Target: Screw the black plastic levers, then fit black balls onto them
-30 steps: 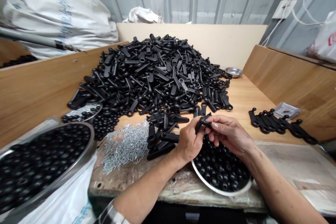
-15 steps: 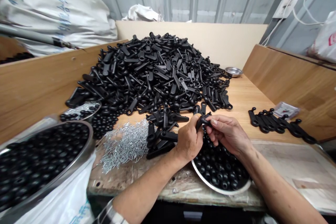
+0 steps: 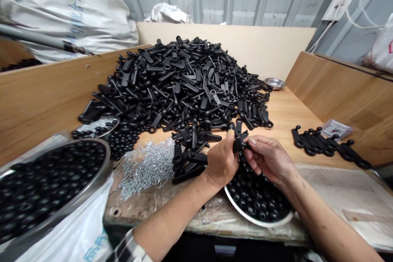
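My left hand (image 3: pixel 222 159) is closed around a black crank handle (image 3: pixel 237 145), whose end sticks out past the thumb. With thumb and fingertips together, my right hand (image 3: pixel 270 159) pinches a small black knob (image 3: pixel 246 146) against that handle; the fingers partly hide it. Both hands are above a metal-rimmed bowl (image 3: pixel 256 224) full of round black knobs (image 3: pixel 260 200). Left of my left hand lie several loose black handles (image 3: pixel 193 157) and a heap of short silver pins (image 3: pixel 147 170).
A large pile of black handles (image 3: pixel 184 82) covers the back of the table. Handles with knobs (image 3: pixel 313 143) lie in a row at right, near a clear plastic box (image 3: pixel 337 129). At left stands a big basin (image 3: pixel 106 155) of knobs. A small metal dish (image 3: pixel 274 83) sits behind.
The handle has turned in my left hand, showing a flatter side. Both hands stay together over the bowl. The view has shifted slightly.
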The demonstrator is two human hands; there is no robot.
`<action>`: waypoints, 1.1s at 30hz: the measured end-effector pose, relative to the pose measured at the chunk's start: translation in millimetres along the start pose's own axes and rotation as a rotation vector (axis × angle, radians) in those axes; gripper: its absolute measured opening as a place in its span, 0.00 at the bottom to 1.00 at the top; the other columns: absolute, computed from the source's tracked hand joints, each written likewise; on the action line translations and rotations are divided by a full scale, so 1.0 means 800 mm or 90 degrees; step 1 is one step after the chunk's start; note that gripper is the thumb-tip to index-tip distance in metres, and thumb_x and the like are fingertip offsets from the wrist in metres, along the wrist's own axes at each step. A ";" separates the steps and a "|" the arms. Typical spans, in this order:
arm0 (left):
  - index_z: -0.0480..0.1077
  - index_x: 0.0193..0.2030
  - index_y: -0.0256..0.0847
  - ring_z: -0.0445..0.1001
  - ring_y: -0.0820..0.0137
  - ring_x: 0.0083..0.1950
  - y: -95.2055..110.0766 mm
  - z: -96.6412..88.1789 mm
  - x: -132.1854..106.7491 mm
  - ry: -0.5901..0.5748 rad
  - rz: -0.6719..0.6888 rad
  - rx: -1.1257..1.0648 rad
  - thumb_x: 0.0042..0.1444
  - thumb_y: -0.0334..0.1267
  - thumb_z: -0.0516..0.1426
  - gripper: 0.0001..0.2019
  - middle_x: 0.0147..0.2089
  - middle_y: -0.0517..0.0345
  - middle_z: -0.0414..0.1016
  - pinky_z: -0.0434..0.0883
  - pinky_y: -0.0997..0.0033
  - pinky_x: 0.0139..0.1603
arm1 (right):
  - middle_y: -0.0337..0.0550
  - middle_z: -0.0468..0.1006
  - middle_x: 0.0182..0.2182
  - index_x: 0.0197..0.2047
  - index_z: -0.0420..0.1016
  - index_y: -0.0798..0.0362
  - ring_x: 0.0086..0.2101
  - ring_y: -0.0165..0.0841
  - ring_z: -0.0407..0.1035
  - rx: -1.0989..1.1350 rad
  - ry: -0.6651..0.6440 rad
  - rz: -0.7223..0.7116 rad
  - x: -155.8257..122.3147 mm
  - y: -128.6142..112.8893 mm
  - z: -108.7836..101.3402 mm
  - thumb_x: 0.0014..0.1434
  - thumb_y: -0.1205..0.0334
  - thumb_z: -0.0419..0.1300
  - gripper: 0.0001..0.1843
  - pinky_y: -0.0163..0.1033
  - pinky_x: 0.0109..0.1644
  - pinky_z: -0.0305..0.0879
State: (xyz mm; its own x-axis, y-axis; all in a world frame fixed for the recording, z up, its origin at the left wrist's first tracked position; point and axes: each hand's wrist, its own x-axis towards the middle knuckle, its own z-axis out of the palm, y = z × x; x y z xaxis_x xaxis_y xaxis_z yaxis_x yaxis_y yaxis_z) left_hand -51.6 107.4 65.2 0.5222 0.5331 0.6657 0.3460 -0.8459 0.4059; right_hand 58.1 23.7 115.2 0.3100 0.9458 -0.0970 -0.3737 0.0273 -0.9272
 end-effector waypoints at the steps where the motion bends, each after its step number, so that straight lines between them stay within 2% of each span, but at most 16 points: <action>1: 0.54 0.58 0.32 0.75 0.65 0.34 0.000 0.001 0.000 0.005 0.000 0.006 0.63 0.42 0.43 0.21 0.34 0.52 0.75 0.68 0.69 0.34 | 0.36 0.70 0.17 0.30 0.73 0.58 0.12 0.24 0.61 -0.002 0.004 0.002 -0.001 -0.001 0.001 0.49 0.56 0.65 0.12 0.25 0.09 0.55; 5: 0.54 0.58 0.34 0.75 0.68 0.34 -0.001 0.006 -0.001 0.007 -0.014 0.029 0.63 0.42 0.44 0.20 0.33 0.55 0.75 0.68 0.72 0.34 | 0.35 0.69 0.17 0.28 0.71 0.57 0.12 0.23 0.60 -0.014 0.030 0.007 0.003 0.000 0.002 0.49 0.54 0.64 0.14 0.25 0.09 0.53; 9: 0.53 0.59 0.31 0.75 0.65 0.33 -0.001 0.012 -0.003 -0.025 -0.041 0.077 0.63 0.40 0.43 0.20 0.34 0.51 0.76 0.68 0.70 0.33 | 0.33 0.67 0.16 0.28 0.70 0.56 0.12 0.22 0.59 -0.043 0.046 -0.002 0.007 0.003 0.004 0.50 0.52 0.63 0.14 0.25 0.10 0.51; 12: 0.48 0.62 0.33 0.74 0.63 0.44 -0.001 0.009 -0.001 -0.083 -0.010 0.025 0.62 0.43 0.45 0.25 0.45 0.45 0.74 0.69 0.67 0.41 | 0.33 0.67 0.16 0.28 0.70 0.56 0.13 0.23 0.59 -0.106 0.028 -0.062 0.006 -0.008 0.000 0.51 0.52 0.61 0.14 0.26 0.12 0.53; 14: 0.47 0.63 0.35 0.67 0.58 0.56 -0.004 0.002 0.004 -0.103 0.062 -0.017 0.59 0.49 0.50 0.30 0.58 0.41 0.65 0.66 0.62 0.51 | 0.34 0.68 0.17 0.28 0.71 0.55 0.14 0.23 0.60 -0.191 0.049 -0.156 0.003 -0.028 -0.014 0.53 0.51 0.59 0.15 0.27 0.14 0.55; 16: 0.49 0.63 0.36 0.62 0.56 0.60 -0.012 -0.008 0.012 -0.112 0.081 -0.018 0.56 0.52 0.51 0.33 0.62 0.41 0.59 0.63 0.59 0.57 | 0.35 0.68 0.18 0.28 0.71 0.55 0.17 0.24 0.62 -0.352 0.160 -0.265 -0.006 -0.055 -0.042 0.55 0.49 0.56 0.17 0.28 0.18 0.57; 18: 0.49 0.63 0.36 0.65 0.57 0.57 -0.022 -0.019 0.023 -0.142 0.032 0.032 0.58 0.51 0.49 0.31 0.58 0.44 0.65 0.62 0.58 0.56 | 0.37 0.69 0.20 0.26 0.71 0.55 0.21 0.26 0.65 -0.599 0.364 -0.284 -0.019 -0.084 -0.084 0.58 0.48 0.52 0.20 0.29 0.23 0.59; 19: 0.52 0.63 0.37 0.67 0.56 0.54 -0.028 -0.025 0.029 -0.181 -0.007 0.082 0.59 0.50 0.46 0.29 0.54 0.45 0.69 0.63 0.58 0.54 | 0.39 0.70 0.21 0.26 0.72 0.55 0.25 0.28 0.68 -0.737 0.478 -0.221 -0.026 -0.098 -0.108 0.59 0.49 0.51 0.20 0.31 0.27 0.61; 20: 0.54 0.62 0.38 0.70 0.55 0.50 -0.034 -0.030 0.035 -0.238 -0.050 0.142 0.60 0.50 0.44 0.27 0.49 0.46 0.72 0.65 0.56 0.51 | 0.41 0.73 0.24 0.26 0.73 0.55 0.30 0.31 0.70 -0.861 0.577 -0.095 -0.032 -0.109 -0.134 0.58 0.50 0.51 0.19 0.32 0.32 0.63; 22: 0.63 0.57 0.40 0.72 0.51 0.45 -0.046 -0.037 0.046 -0.393 -0.126 0.265 0.60 0.49 0.40 0.25 0.42 0.44 0.75 0.66 0.54 0.45 | 0.50 0.76 0.29 0.28 0.76 0.58 0.38 0.40 0.72 -0.894 0.663 0.021 -0.041 -0.123 -0.184 0.55 0.57 0.56 0.14 0.37 0.39 0.64; 24: 0.69 0.50 0.41 0.72 0.49 0.45 -0.055 -0.037 0.052 -0.538 -0.160 0.332 0.58 0.48 0.40 0.24 0.42 0.42 0.75 0.66 0.52 0.44 | 0.59 0.77 0.34 0.33 0.77 0.62 0.43 0.47 0.71 -0.884 0.734 0.111 -0.044 -0.124 -0.222 0.53 0.59 0.59 0.13 0.43 0.43 0.64; 25: 0.71 0.47 0.41 0.72 0.49 0.47 -0.058 -0.036 0.053 -0.585 -0.160 0.341 0.58 0.48 0.41 0.23 0.43 0.42 0.75 0.66 0.52 0.44 | 0.61 0.76 0.36 0.35 0.76 0.64 0.44 0.47 0.70 -0.875 0.760 0.147 -0.043 -0.121 -0.236 0.54 0.59 0.60 0.14 0.44 0.44 0.64; 28: 0.73 0.40 0.41 0.71 0.50 0.49 -0.060 -0.029 0.051 -0.645 -0.128 0.333 0.57 0.49 0.41 0.23 0.45 0.43 0.74 0.65 0.54 0.46 | 0.55 0.75 0.41 0.43 0.73 0.63 0.44 0.39 0.70 -0.851 0.799 0.223 -0.035 -0.105 -0.257 0.59 0.55 0.58 0.18 0.46 0.47 0.66; 30: 0.74 0.37 0.41 0.72 0.51 0.48 -0.057 -0.028 0.048 -0.664 -0.112 0.321 0.56 0.47 0.42 0.22 0.43 0.44 0.75 0.65 0.56 0.45 | 0.50 0.73 0.44 0.47 0.70 0.60 0.44 0.36 0.69 -0.843 0.811 0.250 -0.029 -0.096 -0.261 0.61 0.54 0.56 0.18 0.47 0.48 0.67; 33: 0.74 0.36 0.45 0.73 0.55 0.47 -0.052 -0.032 0.045 -0.690 -0.086 0.271 0.52 0.43 0.46 0.16 0.41 0.49 0.76 0.65 0.60 0.43 | 0.50 0.71 0.46 0.49 0.69 0.59 0.44 0.36 0.69 -0.842 0.833 0.266 -0.026 -0.090 -0.261 0.61 0.55 0.56 0.18 0.47 0.48 0.67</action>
State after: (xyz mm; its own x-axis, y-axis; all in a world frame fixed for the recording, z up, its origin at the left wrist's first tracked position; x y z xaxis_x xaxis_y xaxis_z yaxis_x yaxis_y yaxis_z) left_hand -67.3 161.2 88.7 0.7813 0.5282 -0.3325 0.5749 -0.8165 0.0539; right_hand 260.9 -65.5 108.2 0.9983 0.0073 0.0576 0.0275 -0.9334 -0.3577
